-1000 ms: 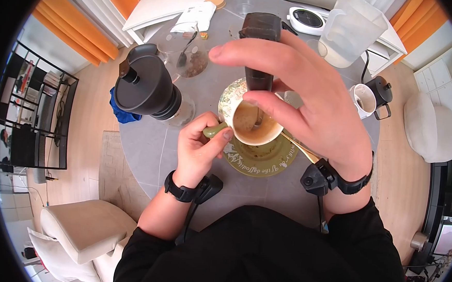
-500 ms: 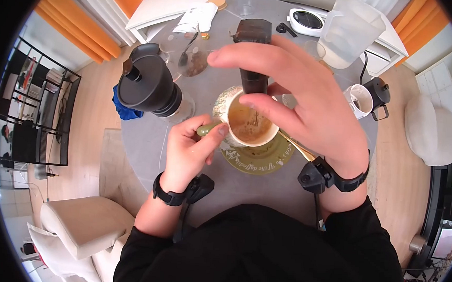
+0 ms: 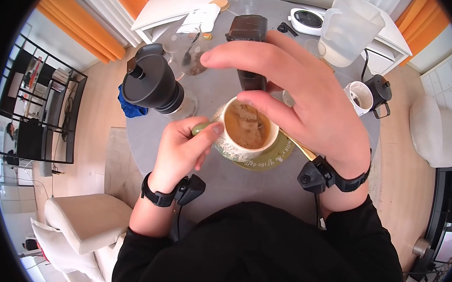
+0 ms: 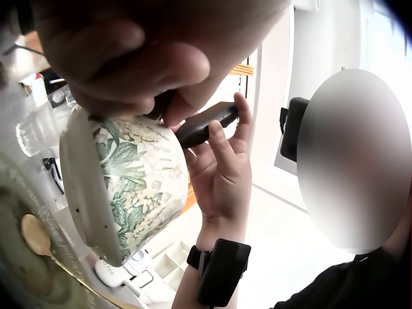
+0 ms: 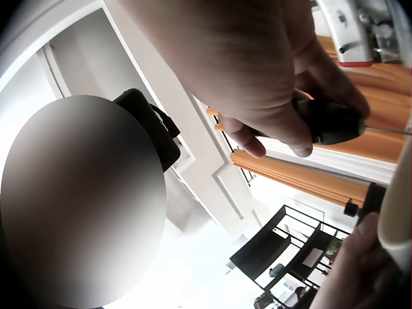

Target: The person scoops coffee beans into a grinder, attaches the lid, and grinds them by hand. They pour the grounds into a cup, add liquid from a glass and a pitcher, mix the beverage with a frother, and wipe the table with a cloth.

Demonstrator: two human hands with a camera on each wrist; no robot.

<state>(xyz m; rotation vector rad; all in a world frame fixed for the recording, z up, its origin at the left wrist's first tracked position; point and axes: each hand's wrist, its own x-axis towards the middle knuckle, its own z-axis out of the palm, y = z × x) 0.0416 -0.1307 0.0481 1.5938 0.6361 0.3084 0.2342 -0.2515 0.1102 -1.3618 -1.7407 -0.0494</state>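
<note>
In my left hand (image 3: 181, 146) I grip a floral cup (image 3: 229, 151) by its green handle (image 3: 200, 128). Foamy brown liquid (image 3: 248, 129) fills much of the cup, which is tilted above a green saucer (image 3: 266, 161) with white lettering. My right hand (image 3: 311, 102) holds a black handheld milk frother (image 3: 248, 31) upright, fingers around its body. Its thin metal shaft (image 5: 383, 129) shows in the right wrist view, running toward the cup; the whisk end is hidden in the liquid. A gold spoon (image 4: 37, 235) lies on the saucer in the left wrist view.
Left of the cup stands a black coffee grinder (image 3: 154, 85), with a blue cloth (image 3: 131, 104) beside it. A white mug (image 3: 359, 97) and black pot (image 3: 380, 91) stand at right. Farther back are a translucent pitcher (image 3: 349, 37), a round white device (image 3: 307, 21) and a clear container (image 3: 193, 64).
My left hand has moved left and slightly down, and the cup has shifted its tilt, showing more of its near outer side. The frother in my right hand has drifted slightly left.
</note>
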